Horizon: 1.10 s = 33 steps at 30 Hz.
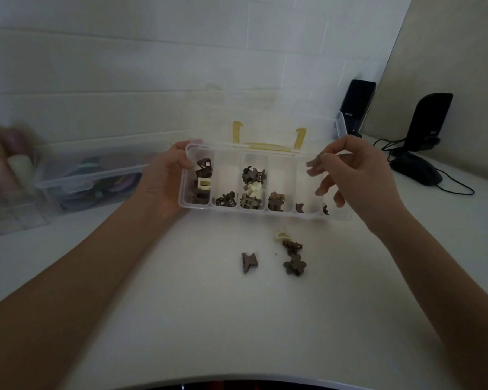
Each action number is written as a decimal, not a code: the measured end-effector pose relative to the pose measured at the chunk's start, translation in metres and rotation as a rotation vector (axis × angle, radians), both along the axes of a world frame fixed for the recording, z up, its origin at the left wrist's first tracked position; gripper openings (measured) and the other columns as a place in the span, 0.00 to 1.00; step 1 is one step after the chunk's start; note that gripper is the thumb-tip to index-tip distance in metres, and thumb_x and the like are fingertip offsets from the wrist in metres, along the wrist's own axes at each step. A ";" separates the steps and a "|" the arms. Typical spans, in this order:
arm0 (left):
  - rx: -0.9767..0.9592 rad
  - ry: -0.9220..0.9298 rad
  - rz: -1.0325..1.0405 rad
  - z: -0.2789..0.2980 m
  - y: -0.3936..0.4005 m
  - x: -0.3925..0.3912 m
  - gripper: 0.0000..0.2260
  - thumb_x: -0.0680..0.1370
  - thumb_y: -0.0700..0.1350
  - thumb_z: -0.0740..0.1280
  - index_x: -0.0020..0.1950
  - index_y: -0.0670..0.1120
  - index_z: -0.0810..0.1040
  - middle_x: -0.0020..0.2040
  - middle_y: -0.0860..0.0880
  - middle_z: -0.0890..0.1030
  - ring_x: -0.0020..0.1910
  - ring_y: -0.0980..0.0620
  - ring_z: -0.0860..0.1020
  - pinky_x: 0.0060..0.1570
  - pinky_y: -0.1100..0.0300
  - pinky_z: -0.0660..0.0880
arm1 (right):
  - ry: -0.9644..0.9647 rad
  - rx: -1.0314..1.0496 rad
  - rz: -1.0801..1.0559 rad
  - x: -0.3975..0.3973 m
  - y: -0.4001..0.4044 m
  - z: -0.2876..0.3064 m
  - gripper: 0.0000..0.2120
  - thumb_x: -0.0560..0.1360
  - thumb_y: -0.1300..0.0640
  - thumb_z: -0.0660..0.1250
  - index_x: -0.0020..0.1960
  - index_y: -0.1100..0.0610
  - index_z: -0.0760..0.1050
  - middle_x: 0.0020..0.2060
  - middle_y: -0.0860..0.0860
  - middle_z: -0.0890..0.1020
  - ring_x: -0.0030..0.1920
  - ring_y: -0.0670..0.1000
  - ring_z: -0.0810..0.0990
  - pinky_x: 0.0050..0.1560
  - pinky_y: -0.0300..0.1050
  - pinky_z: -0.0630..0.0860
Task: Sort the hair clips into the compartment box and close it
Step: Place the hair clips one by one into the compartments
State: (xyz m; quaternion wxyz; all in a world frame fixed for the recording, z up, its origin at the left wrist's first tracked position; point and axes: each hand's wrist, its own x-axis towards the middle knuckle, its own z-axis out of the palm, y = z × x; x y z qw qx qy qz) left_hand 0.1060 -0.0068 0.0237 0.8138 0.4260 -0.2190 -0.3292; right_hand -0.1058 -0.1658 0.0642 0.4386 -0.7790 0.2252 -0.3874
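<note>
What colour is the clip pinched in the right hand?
Brown, slightly blurred. The clip sits in the right hand over the box; head view only.

Single head-worn wide-angle view, looking forward and down.

The camera sits above a white table (209,319), close in: both forearms enter from the bottom corners, and the compartment box (265,215) is mid-frame, near. It faces a white wall, which bows from lens distortion. The lower edge shows the table's near rim. No second view.
</note>
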 end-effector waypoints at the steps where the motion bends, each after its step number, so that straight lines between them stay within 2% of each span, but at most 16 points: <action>1: 0.001 -0.002 -0.002 0.000 0.000 0.001 0.19 0.57 0.35 0.59 0.44 0.48 0.77 0.41 0.50 0.81 0.36 0.51 0.80 0.36 0.61 0.79 | -0.002 0.003 0.004 0.000 0.000 0.000 0.02 0.73 0.61 0.63 0.43 0.58 0.75 0.35 0.50 0.84 0.28 0.52 0.79 0.23 0.41 0.69; 3: -0.005 -0.002 -0.006 -0.001 0.001 0.002 0.17 0.60 0.35 0.58 0.44 0.48 0.77 0.41 0.50 0.81 0.37 0.51 0.80 0.36 0.61 0.79 | 0.002 0.011 0.008 0.001 0.001 0.000 0.05 0.73 0.62 0.62 0.44 0.58 0.77 0.34 0.49 0.83 0.28 0.50 0.78 0.23 0.40 0.70; 6: -0.018 0.014 -0.019 -0.002 0.002 0.005 0.16 0.60 0.35 0.59 0.40 0.49 0.80 0.41 0.50 0.81 0.37 0.50 0.80 0.37 0.61 0.79 | 0.016 0.036 0.036 0.001 0.000 0.001 0.10 0.74 0.64 0.59 0.44 0.59 0.80 0.33 0.49 0.81 0.26 0.46 0.75 0.22 0.39 0.70; 8: -0.035 -0.005 -0.041 -0.001 0.002 0.005 0.19 0.53 0.33 0.68 0.39 0.49 0.81 0.41 0.50 0.81 0.37 0.49 0.80 0.38 0.60 0.79 | 0.019 0.034 0.054 0.000 -0.001 0.001 0.11 0.77 0.63 0.59 0.46 0.59 0.80 0.33 0.49 0.79 0.26 0.45 0.73 0.21 0.39 0.70; 10: -0.031 -0.011 -0.045 0.000 0.003 0.005 0.26 0.42 0.37 0.74 0.39 0.49 0.82 0.40 0.50 0.82 0.37 0.50 0.81 0.38 0.60 0.80 | 0.008 0.024 0.050 0.000 -0.003 0.001 0.10 0.78 0.59 0.60 0.48 0.58 0.80 0.32 0.48 0.78 0.26 0.45 0.71 0.22 0.39 0.70; 13: -0.015 -0.012 -0.037 -0.001 0.004 0.006 0.23 0.48 0.39 0.68 0.42 0.49 0.79 0.40 0.50 0.81 0.39 0.49 0.79 0.40 0.60 0.79 | -0.028 0.019 0.017 0.000 -0.005 0.000 0.07 0.77 0.56 0.63 0.50 0.58 0.78 0.26 0.44 0.76 0.25 0.45 0.71 0.22 0.40 0.69; 16: -0.005 -0.018 -0.045 0.000 0.004 0.006 0.27 0.43 0.38 0.70 0.41 0.49 0.80 0.43 0.50 0.81 0.40 0.49 0.79 0.43 0.58 0.78 | -0.051 0.034 0.005 0.001 -0.005 0.000 0.06 0.76 0.55 0.65 0.48 0.57 0.76 0.24 0.45 0.76 0.23 0.43 0.70 0.22 0.39 0.66; 18: 0.010 -0.031 -0.035 0.000 0.005 0.005 0.27 0.45 0.38 0.66 0.43 0.49 0.78 0.44 0.50 0.80 0.42 0.49 0.78 0.43 0.58 0.76 | -0.057 0.059 0.013 0.000 -0.004 0.001 0.07 0.76 0.55 0.65 0.44 0.59 0.77 0.24 0.44 0.76 0.22 0.44 0.68 0.22 0.37 0.64; 22: 0.013 -0.037 -0.025 0.001 0.005 0.004 0.27 0.45 0.39 0.65 0.44 0.48 0.77 0.42 0.51 0.81 0.42 0.49 0.78 0.43 0.58 0.76 | -0.042 0.059 0.068 -0.001 -0.003 0.003 0.13 0.78 0.54 0.63 0.41 0.60 0.79 0.26 0.48 0.78 0.21 0.48 0.69 0.20 0.36 0.64; 27: 0.017 -0.030 -0.028 0.001 0.006 0.003 0.23 0.49 0.39 0.63 0.44 0.49 0.77 0.42 0.50 0.81 0.42 0.49 0.78 0.44 0.57 0.76 | -0.014 0.047 0.092 -0.001 -0.003 0.002 0.14 0.79 0.51 0.62 0.42 0.58 0.80 0.27 0.52 0.80 0.21 0.49 0.70 0.19 0.36 0.65; 33: 0.010 -0.033 -0.027 0.001 0.005 0.003 0.27 0.44 0.39 0.66 0.43 0.48 0.78 0.41 0.51 0.81 0.39 0.49 0.79 0.41 0.58 0.78 | -0.043 0.017 0.058 -0.001 -0.003 0.001 0.13 0.78 0.51 0.63 0.44 0.59 0.79 0.30 0.51 0.81 0.22 0.48 0.72 0.20 0.37 0.65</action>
